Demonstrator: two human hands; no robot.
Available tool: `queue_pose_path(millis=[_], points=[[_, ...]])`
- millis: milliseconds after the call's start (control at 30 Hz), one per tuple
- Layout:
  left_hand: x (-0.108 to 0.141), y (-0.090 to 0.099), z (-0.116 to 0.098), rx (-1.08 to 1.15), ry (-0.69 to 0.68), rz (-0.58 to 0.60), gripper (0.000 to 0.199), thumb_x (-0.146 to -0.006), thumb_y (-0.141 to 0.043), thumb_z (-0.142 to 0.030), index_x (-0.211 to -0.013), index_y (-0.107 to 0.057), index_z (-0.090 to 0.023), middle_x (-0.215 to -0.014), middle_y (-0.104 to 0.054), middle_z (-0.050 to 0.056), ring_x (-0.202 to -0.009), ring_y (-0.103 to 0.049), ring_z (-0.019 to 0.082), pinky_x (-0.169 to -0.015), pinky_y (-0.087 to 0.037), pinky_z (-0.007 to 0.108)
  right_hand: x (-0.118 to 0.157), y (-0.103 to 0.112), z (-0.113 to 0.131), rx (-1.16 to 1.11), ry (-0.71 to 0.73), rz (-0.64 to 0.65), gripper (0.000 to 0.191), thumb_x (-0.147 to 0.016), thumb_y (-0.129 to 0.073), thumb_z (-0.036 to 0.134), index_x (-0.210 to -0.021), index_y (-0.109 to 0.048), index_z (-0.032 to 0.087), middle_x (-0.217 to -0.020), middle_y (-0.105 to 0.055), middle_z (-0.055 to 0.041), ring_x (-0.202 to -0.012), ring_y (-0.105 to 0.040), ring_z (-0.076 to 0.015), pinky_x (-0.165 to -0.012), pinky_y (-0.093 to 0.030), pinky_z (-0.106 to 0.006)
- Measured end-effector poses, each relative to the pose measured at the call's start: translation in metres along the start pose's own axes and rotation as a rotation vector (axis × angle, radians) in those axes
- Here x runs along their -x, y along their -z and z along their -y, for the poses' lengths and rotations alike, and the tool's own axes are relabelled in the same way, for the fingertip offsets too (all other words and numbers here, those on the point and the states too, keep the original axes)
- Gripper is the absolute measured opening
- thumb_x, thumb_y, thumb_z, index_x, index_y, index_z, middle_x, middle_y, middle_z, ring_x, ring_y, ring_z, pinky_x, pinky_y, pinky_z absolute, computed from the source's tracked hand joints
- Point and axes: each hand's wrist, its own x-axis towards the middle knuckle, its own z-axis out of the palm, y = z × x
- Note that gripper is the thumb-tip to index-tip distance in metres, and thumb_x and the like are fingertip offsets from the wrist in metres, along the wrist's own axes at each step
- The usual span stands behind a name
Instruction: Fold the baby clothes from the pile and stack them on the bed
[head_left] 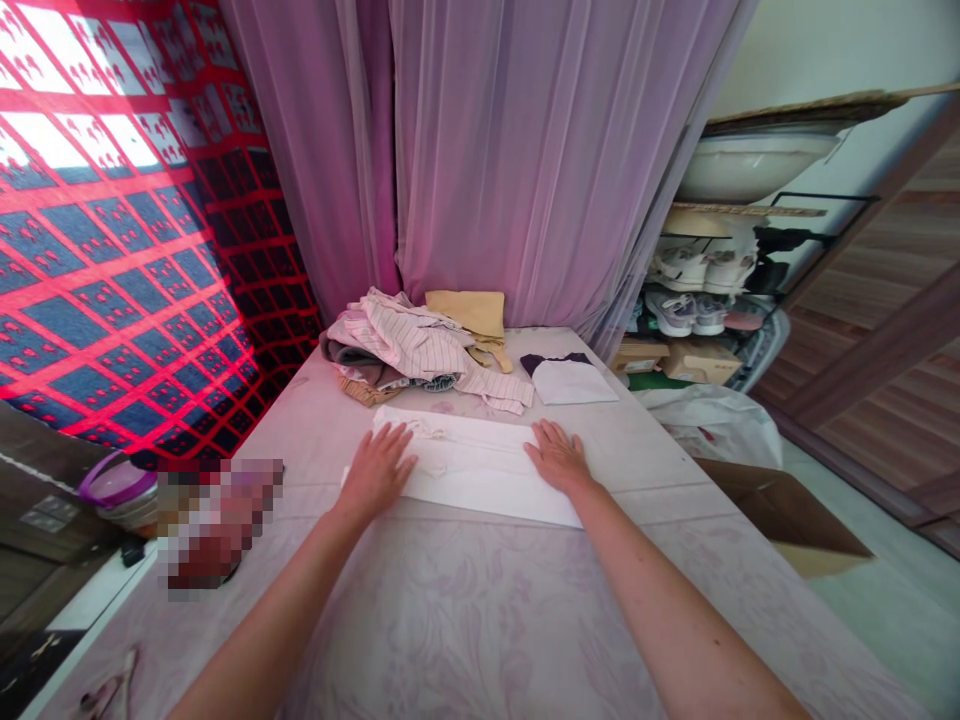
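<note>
A white folded garment [472,470] with a thin drawstring lies flat across the table, long side toward me. My left hand [379,465] rests on its left end, fingers spread, palm down. On the right end lies my right hand [559,455], also flat with the fingers apart. Neither hand grips anything. Just beyond is a loose heap of clothes [420,345], with a pink striped shirt on top. To the right of that heap sits a neatly folded white garment with a dark part [574,380].
A tan folded cloth [472,310] lies behind the heap. Purple curtains [495,150] hang at the back. Right of the table [465,620] stand a shoe rack [697,265] and an open cardboard box [780,510]. A purple-rimmed bucket [120,485] is at left.
</note>
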Motion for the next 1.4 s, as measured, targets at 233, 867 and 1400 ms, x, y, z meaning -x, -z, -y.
queue_pose_path(millis=[233,867,1400], points=[[0.011,-0.018,-0.017,-0.049,-0.034,0.192,0.048,-0.095,-0.030,-0.045,-0.139,-0.041,-0.030,-0.150,-0.033,0.004,-0.140,-0.025,0.026,-0.113,-0.015,0.053,0.010,0.016,0.007,0.018,-0.014,0.041,0.059,-0.095,-0.018,0.047,-0.147,-0.024,0.022,-0.156,-0.015,-0.0059,-0.142,-0.010,-0.0216,-0.111,-0.010,-0.055],[0.008,0.016,0.076,-0.055,-0.059,0.175,0.043,-0.078,-0.056,-0.052,-0.106,-0.062,-0.021,-0.128,-0.058,0.010,-0.114,-0.055,0.027,-0.098,-0.039,0.040,0.044,-0.006,0.025,-0.019,0.032,-0.040,0.056,-0.095,-0.019,0.049,-0.145,-0.028,0.026,-0.156,-0.018,-0.0050,-0.141,-0.013,-0.0225,-0.109,-0.013,-0.057],[0.014,0.012,0.047,0.026,0.298,0.093,0.041,-0.078,-0.049,-0.027,-0.118,-0.055,-0.023,-0.129,-0.058,0.007,-0.114,-0.055,0.024,-0.095,-0.042,0.040,0.044,-0.007,0.026,-0.020,0.030,-0.055,0.057,-0.094,-0.020,0.049,-0.145,-0.029,0.025,-0.155,-0.020,-0.0062,-0.141,-0.014,-0.0235,-0.108,-0.015,-0.056]])
